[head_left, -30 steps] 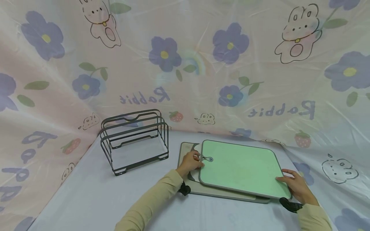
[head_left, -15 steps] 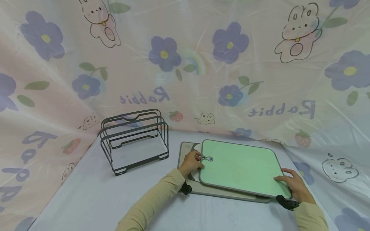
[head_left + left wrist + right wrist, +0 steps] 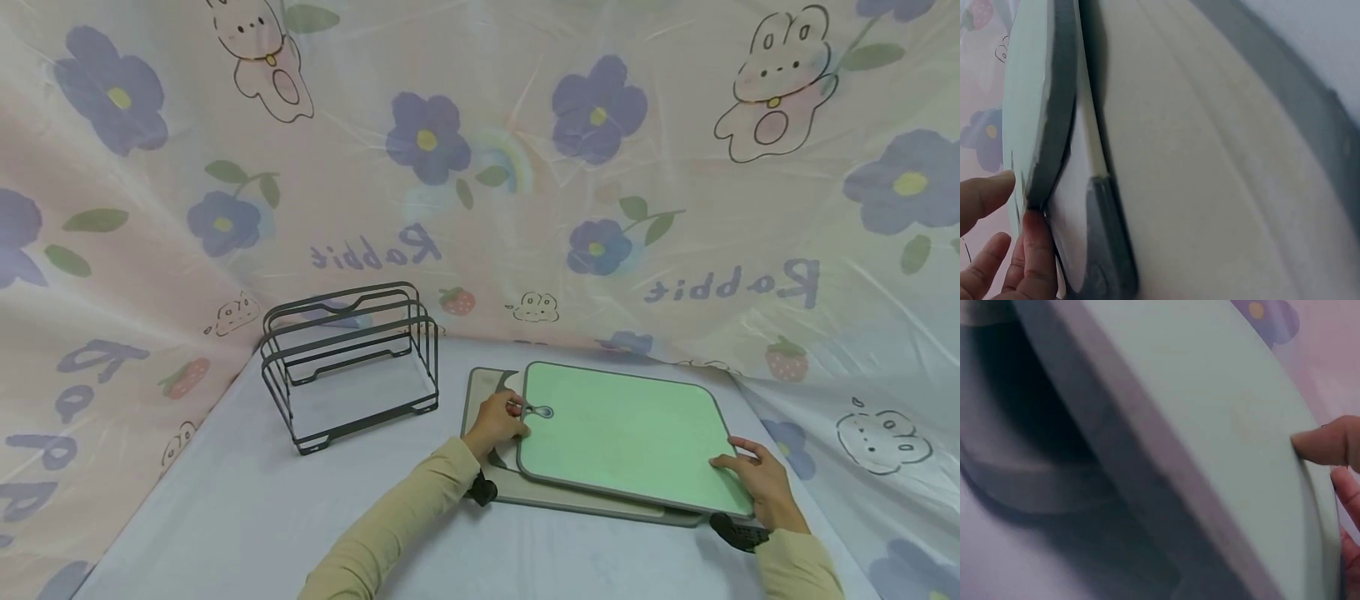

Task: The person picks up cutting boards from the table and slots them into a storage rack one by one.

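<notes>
A green cutting board (image 3: 622,433) with a grey rim lies over a beige cutting board (image 3: 482,387), set off to the right of it. My left hand (image 3: 495,419) pinches its left edge beside the small hanging hole, thumb above and fingers at the rim. At the right edge, my right hand (image 3: 759,479) grips with the thumb on the green face and the fingers behind. The right wrist view shows a dark gap below the green board (image 3: 1197,394). Between the two boards, a pale layer (image 3: 1072,219) with a dark grey corner shows in the left wrist view.
A black wire rack (image 3: 367,427) with several upright frames stands on the left of the white-covered table (image 3: 217,500). Behind rises a curtain (image 3: 495,225) printed with flowers and rabbits.
My right hand has shifted slightly left along with its sleeve, its thumb a little further in on the green cutting board. The left hand and the boards look nearly the same.
</notes>
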Available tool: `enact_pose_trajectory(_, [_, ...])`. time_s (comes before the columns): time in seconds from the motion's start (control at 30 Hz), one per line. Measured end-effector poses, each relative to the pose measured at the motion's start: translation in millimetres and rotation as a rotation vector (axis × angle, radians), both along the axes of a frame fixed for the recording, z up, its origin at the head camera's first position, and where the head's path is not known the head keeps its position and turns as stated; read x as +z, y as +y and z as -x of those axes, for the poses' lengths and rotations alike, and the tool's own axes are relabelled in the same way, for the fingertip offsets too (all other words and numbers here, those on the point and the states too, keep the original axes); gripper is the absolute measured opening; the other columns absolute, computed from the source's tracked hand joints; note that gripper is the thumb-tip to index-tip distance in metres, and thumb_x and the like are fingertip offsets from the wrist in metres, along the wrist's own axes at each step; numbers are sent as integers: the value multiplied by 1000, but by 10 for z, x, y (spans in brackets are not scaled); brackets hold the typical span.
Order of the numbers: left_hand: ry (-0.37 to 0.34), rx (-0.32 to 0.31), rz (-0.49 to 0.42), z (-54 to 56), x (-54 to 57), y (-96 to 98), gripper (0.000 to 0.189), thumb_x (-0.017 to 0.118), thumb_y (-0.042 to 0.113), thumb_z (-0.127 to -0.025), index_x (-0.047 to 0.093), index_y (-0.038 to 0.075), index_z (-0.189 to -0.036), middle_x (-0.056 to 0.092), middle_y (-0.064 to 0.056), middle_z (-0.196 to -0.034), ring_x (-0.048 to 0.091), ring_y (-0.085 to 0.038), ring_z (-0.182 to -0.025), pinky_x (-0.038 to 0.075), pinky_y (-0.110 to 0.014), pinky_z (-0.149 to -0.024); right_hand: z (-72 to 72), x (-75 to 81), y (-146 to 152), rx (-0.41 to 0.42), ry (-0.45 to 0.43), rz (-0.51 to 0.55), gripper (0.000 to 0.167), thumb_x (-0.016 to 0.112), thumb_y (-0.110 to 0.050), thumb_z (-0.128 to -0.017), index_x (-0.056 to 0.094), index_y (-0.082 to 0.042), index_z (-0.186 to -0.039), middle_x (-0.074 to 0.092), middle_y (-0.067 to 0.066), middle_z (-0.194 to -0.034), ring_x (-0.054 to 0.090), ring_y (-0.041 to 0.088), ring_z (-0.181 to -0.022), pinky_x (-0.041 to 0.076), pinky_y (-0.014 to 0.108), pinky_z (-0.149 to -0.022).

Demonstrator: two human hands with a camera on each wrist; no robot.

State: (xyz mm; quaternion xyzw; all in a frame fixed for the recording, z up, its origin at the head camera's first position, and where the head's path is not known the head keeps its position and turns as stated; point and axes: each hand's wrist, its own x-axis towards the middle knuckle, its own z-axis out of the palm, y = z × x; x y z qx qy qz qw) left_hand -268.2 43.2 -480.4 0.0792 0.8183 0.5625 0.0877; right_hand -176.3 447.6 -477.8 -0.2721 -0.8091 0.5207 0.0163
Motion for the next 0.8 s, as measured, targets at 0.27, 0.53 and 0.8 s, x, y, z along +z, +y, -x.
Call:
enact_pose_trajectory(0.27, [5, 0, 2, 1, -4, -6, 43, 80, -6, -73, 63, 0, -112, 61, -11, -96, 55, -17, -83, 50, -30, -70, -12, -31, -29, -84, 35, 42, 57, 82, -22, -76, 51, -24, -123, 45, 3, -114, 45, 15, -91, 47, 25, -65])
enact_pose_trajectory(0.53, [1, 4, 5, 27, -23, 6, 52, 81, -4, -73, 59, 1, -120, 63, -9, -95, 58, -19, -86, 52, -35, -75, -19, -52, -47, -125, 56, 66, 56, 82, -21, -77, 51, -29, -122, 46, -4, -105, 43, 16, -92, 47, 24, -64])
enact_pose_trajectory(0.8, [10, 6, -3, 42, -21, 33, 63, 80, -7, -72, 53, 2, -128, 63, -10, -95, 58, -21, -86, 52, -38, -78, -43, -34, -86, -142, 72, 84, 56, 83, -19, -76, 51, -30, -121, 48, -7, -101, 45, 13, -88, 48, 25, -63])
